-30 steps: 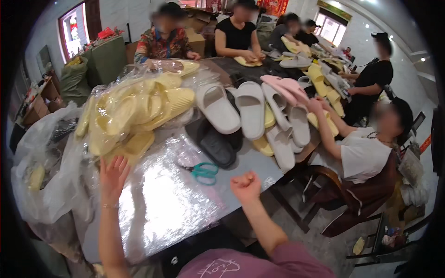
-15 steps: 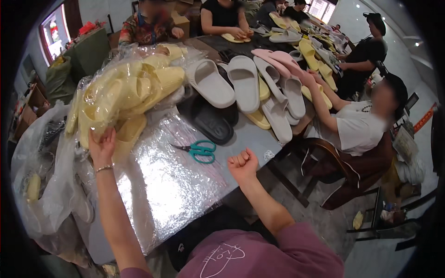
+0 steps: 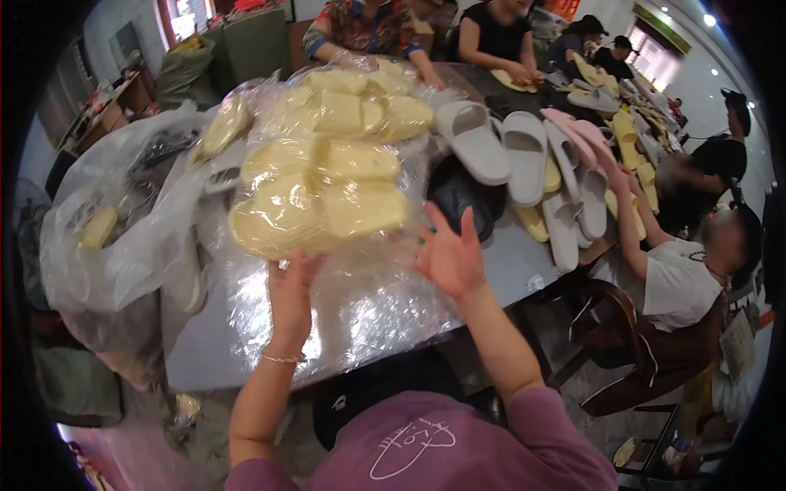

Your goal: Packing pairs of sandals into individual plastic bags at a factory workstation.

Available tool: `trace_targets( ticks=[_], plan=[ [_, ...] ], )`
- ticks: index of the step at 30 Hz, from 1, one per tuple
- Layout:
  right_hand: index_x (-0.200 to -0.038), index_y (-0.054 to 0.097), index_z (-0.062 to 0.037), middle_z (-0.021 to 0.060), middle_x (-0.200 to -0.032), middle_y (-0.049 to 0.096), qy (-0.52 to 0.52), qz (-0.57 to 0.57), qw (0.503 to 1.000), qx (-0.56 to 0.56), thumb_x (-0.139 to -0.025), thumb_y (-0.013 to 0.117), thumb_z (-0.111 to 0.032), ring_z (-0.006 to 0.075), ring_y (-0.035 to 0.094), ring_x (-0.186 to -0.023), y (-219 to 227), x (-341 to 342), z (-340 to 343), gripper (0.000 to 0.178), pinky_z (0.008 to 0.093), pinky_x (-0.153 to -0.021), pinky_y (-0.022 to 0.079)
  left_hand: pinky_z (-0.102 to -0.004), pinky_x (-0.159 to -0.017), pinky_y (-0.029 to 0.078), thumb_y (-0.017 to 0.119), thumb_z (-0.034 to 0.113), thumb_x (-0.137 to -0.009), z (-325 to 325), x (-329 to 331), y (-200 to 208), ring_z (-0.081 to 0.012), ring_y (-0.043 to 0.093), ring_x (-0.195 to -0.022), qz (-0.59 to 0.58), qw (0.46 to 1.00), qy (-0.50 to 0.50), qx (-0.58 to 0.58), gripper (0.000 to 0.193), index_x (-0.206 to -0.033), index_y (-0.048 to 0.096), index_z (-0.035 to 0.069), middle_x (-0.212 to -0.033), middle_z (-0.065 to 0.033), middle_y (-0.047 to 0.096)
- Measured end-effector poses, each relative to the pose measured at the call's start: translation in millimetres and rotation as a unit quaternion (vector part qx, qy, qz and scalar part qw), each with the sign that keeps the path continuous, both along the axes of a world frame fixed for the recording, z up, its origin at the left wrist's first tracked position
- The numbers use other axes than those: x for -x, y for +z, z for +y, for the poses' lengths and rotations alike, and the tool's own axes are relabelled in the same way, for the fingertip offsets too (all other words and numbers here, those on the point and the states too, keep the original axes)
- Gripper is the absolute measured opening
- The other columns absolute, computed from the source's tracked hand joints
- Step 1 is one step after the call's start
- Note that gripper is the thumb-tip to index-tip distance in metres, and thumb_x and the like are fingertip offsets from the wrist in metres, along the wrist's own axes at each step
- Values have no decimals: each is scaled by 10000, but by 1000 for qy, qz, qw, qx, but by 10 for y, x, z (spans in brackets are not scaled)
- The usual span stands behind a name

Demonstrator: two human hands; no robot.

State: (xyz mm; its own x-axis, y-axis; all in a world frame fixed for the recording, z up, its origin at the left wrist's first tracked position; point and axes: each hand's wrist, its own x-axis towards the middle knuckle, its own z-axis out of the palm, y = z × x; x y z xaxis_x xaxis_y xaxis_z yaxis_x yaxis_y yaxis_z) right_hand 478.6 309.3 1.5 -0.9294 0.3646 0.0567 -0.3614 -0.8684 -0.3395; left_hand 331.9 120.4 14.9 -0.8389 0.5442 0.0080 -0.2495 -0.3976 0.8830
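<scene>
A pair of yellow slide slippers (image 3: 360, 209) under clear, shiny plastic lies in front of me on the table. My left hand (image 3: 289, 299) is at their near edge, palm up and open. Its fingertips are blurred and partly hidden against the slipper and film. To the right, my right hand (image 3: 453, 255) is open with fingers and thumb spread, beside the slippers' heel end and holding nothing. More yellow slippers (image 3: 340, 110) in plastic are heaped just behind the pair. A black slipper (image 3: 467, 199) sits beyond my right hand.
Grey slides (image 3: 524, 155) and pink slides (image 3: 573, 135) stand at the right. Clear plastic bags (image 3: 123, 245) drape over the left side. A person in a white shirt (image 3: 671, 282) sits at the right by a wooden chair (image 3: 610, 319); others work across the grey table (image 3: 209, 360).
Yellow slippers in plastic have come from the left to the middle, where the green-handled scissors were visible; these are now out of sight. My right hand has opened from a fist. The view has shifted left.
</scene>
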Motion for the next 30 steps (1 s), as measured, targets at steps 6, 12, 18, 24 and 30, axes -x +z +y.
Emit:
trace_targets(
  ticks=[6,12,18,24,30],
  plan=[
    [-1471,186,-113,188,-1437,344,-38,-180,970,-156,-899,547,-161,328,459,-1235,-541,-67,123,678,594,-999,383,-423,-985,453,504,353,-971,-622,-485,-596,-307,545,-1153,-163,976,-143,19,480,-1302,376,29,-1256,-192,506],
    [-1388,349,-44,148,-1321,480,-254,-406,810,-337,-858,590,-40,200,545,-1089,-409,-496,370,583,342,-910,467,-437,-961,463,417,306,-991,-1272,-460,-200,-353,526,-1170,-395,857,-328,41,387,-1158,514,-29,-1200,-246,549],
    [-900,642,25,102,-797,663,-268,-269,540,-751,-857,652,-173,163,628,-727,613,-160,-26,203,283,-697,493,-275,-776,467,529,187,-949,-1455,301,-184,-125,560,-890,160,951,51,258,282,-1121,583,-30,-1013,-77,616],
    [-839,680,38,184,-836,681,38,-451,230,-861,-779,661,-439,256,666,-727,459,496,132,481,344,-694,527,-306,-603,496,596,297,-889,-823,949,-776,-164,630,-706,128,899,22,419,429,-1154,569,-39,-910,-123,652],
    [-947,600,-15,45,-854,666,54,-240,800,-547,-965,512,-198,128,650,-810,141,242,327,203,261,-699,520,-318,-540,487,595,293,-869,-754,1051,-903,-183,641,-607,145,879,21,454,358,-994,634,-41,-685,-126,663]
  ],
)
